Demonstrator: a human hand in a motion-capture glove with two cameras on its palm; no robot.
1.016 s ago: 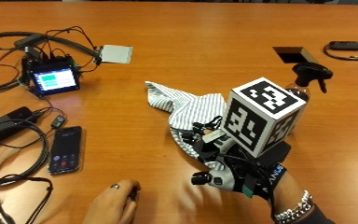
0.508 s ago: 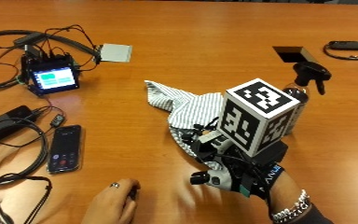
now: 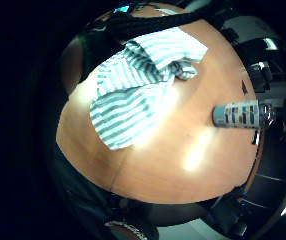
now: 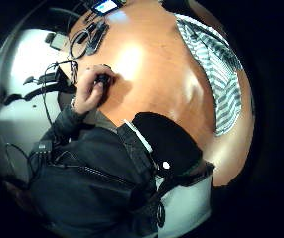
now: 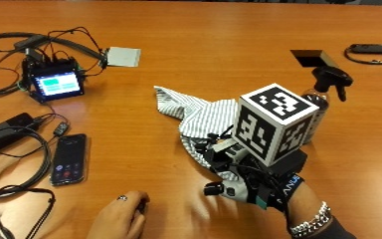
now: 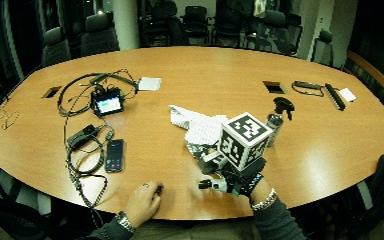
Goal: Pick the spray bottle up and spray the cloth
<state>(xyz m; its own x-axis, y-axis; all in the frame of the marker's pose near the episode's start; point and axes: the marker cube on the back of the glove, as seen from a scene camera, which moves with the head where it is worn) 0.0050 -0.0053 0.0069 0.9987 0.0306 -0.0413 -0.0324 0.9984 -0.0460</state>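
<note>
While the black-gloved right hand (image 5: 257, 181) hovers over the near edge of the striped grey-and-white cloth (image 5: 201, 117), its fingers hidden beneath the rig so I cannot tell their state, the clear black-triggered spray bottle (image 5: 323, 102) stands upright just right on the wooden counter (image 5: 211, 45); best reach right and wrap its body below the trigger.

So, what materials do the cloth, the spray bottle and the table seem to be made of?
The cloth: soft woven fabric, striped, crumpled into folds. The spray bottle: probably plastic, with a matte black trigger head and a see-through body. The table: wood or wood-look laminate, smooth, with light reflections.
</note>
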